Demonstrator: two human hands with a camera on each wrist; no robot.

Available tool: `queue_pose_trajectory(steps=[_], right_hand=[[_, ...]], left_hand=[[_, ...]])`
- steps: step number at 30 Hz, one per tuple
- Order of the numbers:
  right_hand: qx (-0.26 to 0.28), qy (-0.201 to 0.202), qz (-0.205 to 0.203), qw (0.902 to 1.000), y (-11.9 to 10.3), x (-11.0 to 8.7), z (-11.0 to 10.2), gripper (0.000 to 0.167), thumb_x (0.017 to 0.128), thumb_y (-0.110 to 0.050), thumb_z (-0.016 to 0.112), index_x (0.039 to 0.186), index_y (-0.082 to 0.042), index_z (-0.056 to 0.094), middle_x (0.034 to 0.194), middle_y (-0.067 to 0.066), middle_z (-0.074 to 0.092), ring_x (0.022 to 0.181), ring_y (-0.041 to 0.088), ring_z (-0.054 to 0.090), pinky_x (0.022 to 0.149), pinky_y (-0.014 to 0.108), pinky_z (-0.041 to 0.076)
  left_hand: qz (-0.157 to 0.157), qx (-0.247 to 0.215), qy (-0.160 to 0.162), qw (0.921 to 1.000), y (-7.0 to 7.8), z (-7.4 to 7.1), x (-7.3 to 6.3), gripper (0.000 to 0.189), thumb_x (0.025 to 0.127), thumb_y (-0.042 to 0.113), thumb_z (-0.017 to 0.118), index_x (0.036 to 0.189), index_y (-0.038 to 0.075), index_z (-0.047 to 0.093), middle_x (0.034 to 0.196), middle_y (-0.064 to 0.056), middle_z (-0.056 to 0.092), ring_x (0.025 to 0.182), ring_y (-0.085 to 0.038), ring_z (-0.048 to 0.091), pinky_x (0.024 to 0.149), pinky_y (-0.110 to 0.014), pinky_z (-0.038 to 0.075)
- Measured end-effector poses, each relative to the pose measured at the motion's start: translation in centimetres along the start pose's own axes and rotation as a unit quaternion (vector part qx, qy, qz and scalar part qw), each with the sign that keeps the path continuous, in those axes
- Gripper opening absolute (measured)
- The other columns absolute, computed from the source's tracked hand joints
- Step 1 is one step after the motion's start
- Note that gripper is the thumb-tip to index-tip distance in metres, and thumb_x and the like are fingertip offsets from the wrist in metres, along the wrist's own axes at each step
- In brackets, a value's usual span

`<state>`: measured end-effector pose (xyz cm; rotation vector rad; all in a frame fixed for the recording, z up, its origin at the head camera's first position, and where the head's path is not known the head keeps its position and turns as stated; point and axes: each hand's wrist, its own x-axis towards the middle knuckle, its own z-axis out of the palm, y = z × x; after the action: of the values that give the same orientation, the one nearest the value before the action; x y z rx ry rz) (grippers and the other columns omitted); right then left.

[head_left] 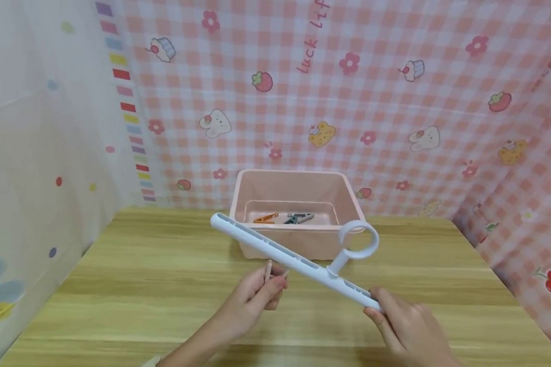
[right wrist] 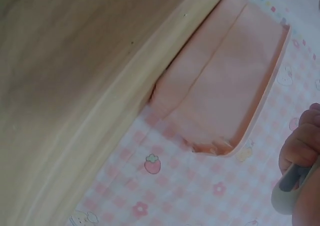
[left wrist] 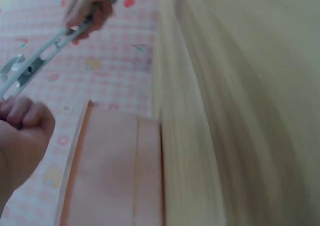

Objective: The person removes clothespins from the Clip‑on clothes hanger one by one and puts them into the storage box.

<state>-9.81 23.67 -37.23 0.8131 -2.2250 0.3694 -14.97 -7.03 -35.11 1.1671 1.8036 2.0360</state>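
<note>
My right hand (head_left: 410, 323) grips the lower right end of a pale bluish-white plastic hanger bar (head_left: 275, 250). The bar slants up to the left, with slots along it and an open ring hook (head_left: 372, 243) standing from its upper side. Below the bar's middle, my left hand (head_left: 257, 293) pinches a small pale beige clothespin (head_left: 268, 270); only its two tips show between the fingers. In the left wrist view the curled left fingers (left wrist: 25, 113) hide the clothespin. The right wrist view catches just the held bar end (right wrist: 285, 198).
A pink plastic bin (head_left: 298, 239) stands behind the bar at the table's back. Inside lie an orange clothespin (head_left: 266, 219) and some teal and grey ones (head_left: 298, 219). The wood-grain table (head_left: 142, 285) is bounded by a checked cloth (head_left: 275, 107) behind and on the right.
</note>
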Motion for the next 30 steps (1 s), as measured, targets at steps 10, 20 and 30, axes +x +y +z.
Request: queue_pose_trajectory(steps=[10, 20, 30], right_hand=[[0.045, 0.037, -0.038, 0.9976, 0.26, 0.02, 0.57, 0.041, 0.108, -0.038, 0.041, 0.100, -0.005, 0.063, 0.068, -0.017, 0.043, 0.059, -0.014, 0.027, 0.051, 0.001, 0.021], [0.041, 0.022, -0.029, 0.9985, 0.48, -0.34, 0.55, 0.038, 0.107, -0.037, 0.044, 0.102, -0.005, 0.064, 0.069, -0.017, 0.046, 0.059, -0.014, 0.027, 0.050, 0.002, 0.022], [0.031, 0.000, 0.001, 0.9995, 0.26, -0.43, 0.56, 0.030, 0.106, -0.034, 0.051, 0.105, -0.007, 0.063, 0.069, -0.017, 0.045, 0.057, -0.013, 0.028, 0.050, 0.002, 0.023]], left_hand=[[-0.089, -0.321, -0.147, 0.9314, 0.36, -0.29, -0.71, 0.028, 0.112, 0.018, 0.022, 0.100, 0.015, 0.048, 0.066, 0.006, 0.025, 0.054, -0.007, 0.021, 0.053, -0.025, 0.017], [-0.054, -0.103, -0.057, 0.9915, 0.42, -0.51, -0.74, 0.021, 0.110, 0.014, 0.037, 0.100, -0.003, 0.046, 0.067, 0.002, 0.031, 0.057, -0.005, 0.026, 0.051, -0.025, 0.021], [0.120, 0.341, 0.092, 0.9280, -0.05, 0.17, -0.51, 0.017, 0.103, 0.007, 0.052, 0.087, 0.009, 0.046, 0.066, 0.007, 0.036, 0.059, 0.009, 0.028, 0.051, -0.007, 0.035]])
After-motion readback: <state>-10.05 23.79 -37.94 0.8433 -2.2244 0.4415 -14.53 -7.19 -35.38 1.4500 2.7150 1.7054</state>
